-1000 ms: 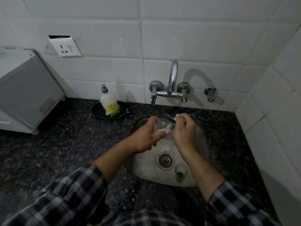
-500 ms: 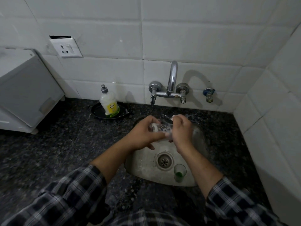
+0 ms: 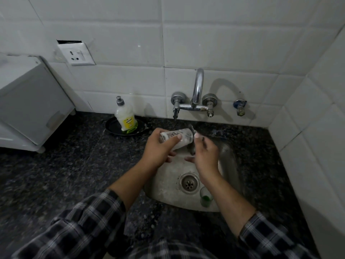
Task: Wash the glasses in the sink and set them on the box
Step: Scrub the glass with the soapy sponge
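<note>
Seemingly sudsy cylindrical glass (image 3: 177, 136), left hand (image 3: 158, 149)

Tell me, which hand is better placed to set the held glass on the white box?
Probably the left hand: it grips the glass, and the box stands on its side. The right hand is farther away.

Dark speckled tabletop (image 3: 56, 174) with a steel sink (image 3: 230, 161) set in it. From the sink, a black dish (image 3: 112, 128) lies at 10 o'clock. A white box (image 3: 28, 109) stands farther out, nearer 9 o'clock.
</note>
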